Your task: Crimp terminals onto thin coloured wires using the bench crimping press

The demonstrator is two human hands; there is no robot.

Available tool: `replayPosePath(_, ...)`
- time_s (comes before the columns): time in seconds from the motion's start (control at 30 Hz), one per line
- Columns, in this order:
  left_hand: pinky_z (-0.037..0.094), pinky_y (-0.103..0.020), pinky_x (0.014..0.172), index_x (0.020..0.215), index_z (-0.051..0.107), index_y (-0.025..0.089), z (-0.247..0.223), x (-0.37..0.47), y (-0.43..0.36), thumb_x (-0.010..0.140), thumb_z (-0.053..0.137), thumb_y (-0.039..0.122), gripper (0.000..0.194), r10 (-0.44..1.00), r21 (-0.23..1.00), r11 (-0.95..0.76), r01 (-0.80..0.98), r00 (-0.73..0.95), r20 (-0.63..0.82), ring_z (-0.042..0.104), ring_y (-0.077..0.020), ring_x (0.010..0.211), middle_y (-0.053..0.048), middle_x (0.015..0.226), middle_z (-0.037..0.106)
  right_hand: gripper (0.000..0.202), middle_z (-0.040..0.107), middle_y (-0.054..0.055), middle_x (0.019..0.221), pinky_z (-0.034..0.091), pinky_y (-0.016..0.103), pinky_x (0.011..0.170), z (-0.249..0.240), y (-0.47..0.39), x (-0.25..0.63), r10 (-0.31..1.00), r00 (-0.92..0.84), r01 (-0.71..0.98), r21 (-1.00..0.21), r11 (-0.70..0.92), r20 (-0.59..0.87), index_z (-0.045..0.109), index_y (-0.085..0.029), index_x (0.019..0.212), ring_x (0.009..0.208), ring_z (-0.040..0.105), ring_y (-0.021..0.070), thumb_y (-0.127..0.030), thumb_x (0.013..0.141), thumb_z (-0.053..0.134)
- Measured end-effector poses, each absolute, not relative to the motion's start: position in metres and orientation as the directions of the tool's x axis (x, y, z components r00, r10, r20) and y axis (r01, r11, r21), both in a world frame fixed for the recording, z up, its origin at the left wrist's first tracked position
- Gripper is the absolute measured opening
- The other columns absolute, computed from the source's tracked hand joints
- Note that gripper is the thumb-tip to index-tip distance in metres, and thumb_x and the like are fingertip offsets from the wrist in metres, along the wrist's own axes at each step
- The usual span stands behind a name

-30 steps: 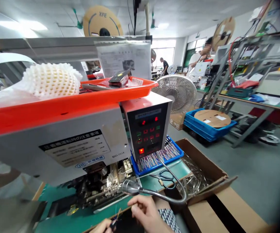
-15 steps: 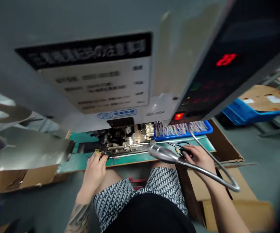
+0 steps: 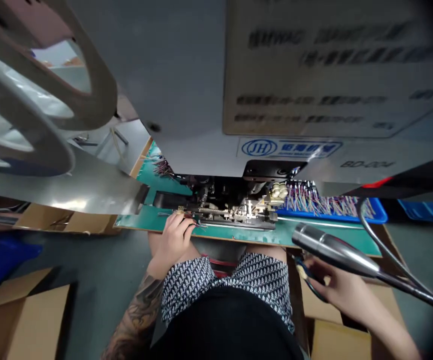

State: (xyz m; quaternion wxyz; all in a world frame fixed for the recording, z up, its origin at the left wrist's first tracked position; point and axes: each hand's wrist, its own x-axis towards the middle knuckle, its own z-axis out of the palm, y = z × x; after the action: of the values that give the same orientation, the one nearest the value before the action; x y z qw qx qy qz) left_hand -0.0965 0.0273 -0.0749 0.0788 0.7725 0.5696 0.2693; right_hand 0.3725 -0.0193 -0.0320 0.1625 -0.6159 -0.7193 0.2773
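Observation:
My left hand rests at the front left of the machine's metal mechanism, fingers pinched together on thin wires whose ends poke out beside the fingertips. What else lies under those fingers is hidden. My right hand is below the table's front edge at the right, curled round a looped dark cable with a cream-coloured piece on it. A silver gooseneck lamp passes over this hand, apart from the mechanism.
The grey machine housing overhangs the green tabletop. Behind the mechanism, a blue tray holds many thin wires. More wires lie at the back left. A metal chute and reel stand left; cardboard boxes sit on the floor.
My right hand has moved off the tabletop, down and to the right, with the cable. My left hand stays by the mechanism's left end. The camera view has swung left.

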Motion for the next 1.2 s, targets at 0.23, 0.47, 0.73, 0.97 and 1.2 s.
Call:
replayPosePath(0.23, 0.056, -0.039, 0.092, 0.102, 0.067, 0.018, -0.051, -0.09, 0.007, 0.112, 0.049, 0.017, 0.021, 0.911, 0.576, -0.409, 0.708, 0.289, 0.293, 0.067, -0.0222, 0.099, -0.008, 0.101, 0.072, 0.017, 0.08, 0.006, 0.086, 0.061, 0.031, 0.067, -0.001, -0.045, 0.292, 0.892, -0.406, 0.549, -0.833, 0.065, -0.197, 0.08, -0.02, 0.099, 0.072, 0.074, 0.0209, -0.031, 0.098, 0.067)
replayPosePath(0.47, 0.052, -0.035, 0.084, 0.105, 0.063, 0.019, 0.009, -0.059, -0.034, 0.11, 0.049, 0.015, 0.016, 0.884, 0.841, -0.263, 0.473, 0.466, 0.014, 0.064, -0.0203, 0.095, -0.006, 0.099, 0.069, 0.01, 0.07, 0.0, 0.078, 0.055, 0.03, 0.064, 0.042, -0.031, 0.27, 0.819, -0.557, 0.499, -0.843, 0.199, -0.137, 0.074, -0.021, 0.099, 0.067, 0.066, 0.0176, -0.022, 0.09, 0.07)
replayPosePath(0.73, 0.05, -0.038, 0.085, 0.103, 0.06, 0.02, 0.03, -0.047, -0.037, 0.107, 0.046, 0.012, 0.016, 0.839, 0.841, -0.342, 0.419, 0.538, 0.074, 0.059, -0.0204, 0.09, -0.005, 0.097, 0.067, 0.013, 0.078, 0.005, 0.086, 0.054, 0.032, 0.06, 0.065, -0.004, 0.274, 0.745, -0.649, 0.541, -0.781, 0.313, -0.151, 0.08, -0.025, 0.104, 0.07, 0.07, 0.0211, -0.033, 0.096, 0.073)
replayPosePath(0.97, 0.051, -0.04, 0.083, 0.101, 0.061, 0.02, 0.035, -0.044, -0.035, 0.107, 0.043, 0.013, 0.02, 0.821, 0.824, -0.364, 0.434, 0.567, 0.064, 0.059, -0.022, 0.087, -0.006, 0.094, 0.069, 0.015, 0.075, 0.003, 0.083, 0.053, 0.031, 0.063, 0.065, 0.005, 0.274, 0.704, -0.682, 0.526, -0.801, 0.285, -0.198, 0.079, -0.023, 0.105, 0.068, 0.067, 0.0191, -0.035, 0.1, 0.072)
replayPosePath(1.2, 0.05, -0.042, 0.087, 0.099, 0.06, 0.021, 0.035, -0.042, -0.035, 0.106, 0.043, 0.013, 0.019, 0.801, 0.818, -0.367, 0.444, 0.597, 0.035, 0.057, -0.0225, 0.087, -0.006, 0.092, 0.067, 0.007, 0.071, 0.001, 0.076, 0.046, 0.031, 0.061, 0.072, 0.015, 0.275, 0.599, -0.758, 0.518, -0.797, 0.312, -0.258, 0.074, -0.025, 0.096, 0.065, 0.061, 0.0179, -0.029, 0.1, 0.071)
